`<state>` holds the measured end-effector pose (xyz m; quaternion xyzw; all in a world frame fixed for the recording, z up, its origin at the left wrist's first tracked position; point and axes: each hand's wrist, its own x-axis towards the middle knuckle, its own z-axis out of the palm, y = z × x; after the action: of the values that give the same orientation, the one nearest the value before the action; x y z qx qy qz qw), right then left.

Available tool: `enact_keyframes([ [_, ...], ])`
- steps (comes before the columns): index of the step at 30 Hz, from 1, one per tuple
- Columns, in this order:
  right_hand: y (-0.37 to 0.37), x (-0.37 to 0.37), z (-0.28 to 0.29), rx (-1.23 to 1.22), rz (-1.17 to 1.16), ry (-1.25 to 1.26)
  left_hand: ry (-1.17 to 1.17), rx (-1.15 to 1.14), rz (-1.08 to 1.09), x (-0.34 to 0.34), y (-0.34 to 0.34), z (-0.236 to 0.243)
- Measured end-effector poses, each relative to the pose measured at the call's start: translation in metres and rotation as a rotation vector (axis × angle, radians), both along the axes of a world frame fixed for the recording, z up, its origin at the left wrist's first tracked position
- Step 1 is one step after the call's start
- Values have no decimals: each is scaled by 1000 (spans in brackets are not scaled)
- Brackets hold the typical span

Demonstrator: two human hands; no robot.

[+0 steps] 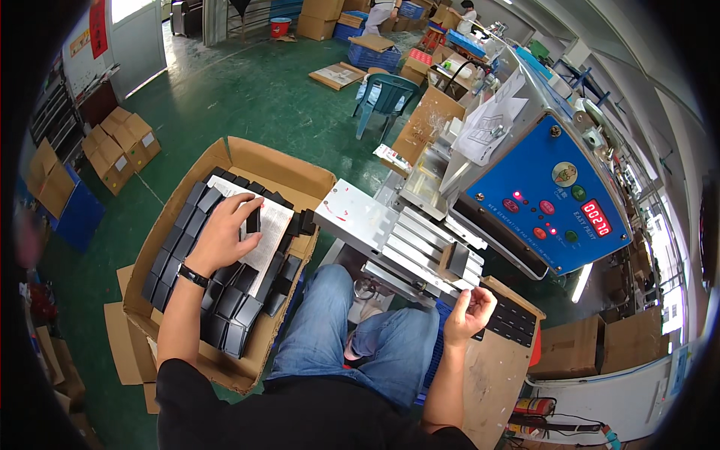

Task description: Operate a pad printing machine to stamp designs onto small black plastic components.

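My left hand (221, 234) is over an open cardboard carton (259, 159) on the left, its thumb and fingers around a small black box (253, 220). Beneath that hand a printed white sheet (271, 231) lies on rows of similar black boxes (176, 244). My right hand (470, 316) is near the front end of the machine's ridged metal bed (427, 244). Its fingers are loosely curled, with a gap to the thumb and nothing visible between them. One black block (454, 260) stands in a brown holder on the bed, just beyond this hand.
The blue-fronted printing machine (547, 195) rises at the right, its display lit red. Flat black pieces (512, 321) lie in rows on a wooden board (491, 375) beside my right hand. A green chair (386, 97) and brown cartons (120, 146) stand farther off; people are at the back.
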<state>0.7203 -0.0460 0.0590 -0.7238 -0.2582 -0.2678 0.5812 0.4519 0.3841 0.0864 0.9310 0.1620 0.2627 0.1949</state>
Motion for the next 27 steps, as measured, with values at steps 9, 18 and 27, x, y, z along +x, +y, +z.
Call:
enact_keyframes([
  [9,0,0,-1,4,2,-7,24,-20,28,-3,1,-2],
  [18,-5,1,-4,-41,-55,12,290,-62,59,-8,14,-19],
  [27,-2,2,-6,-8,-29,4,305,93,67,-11,21,-25],
])
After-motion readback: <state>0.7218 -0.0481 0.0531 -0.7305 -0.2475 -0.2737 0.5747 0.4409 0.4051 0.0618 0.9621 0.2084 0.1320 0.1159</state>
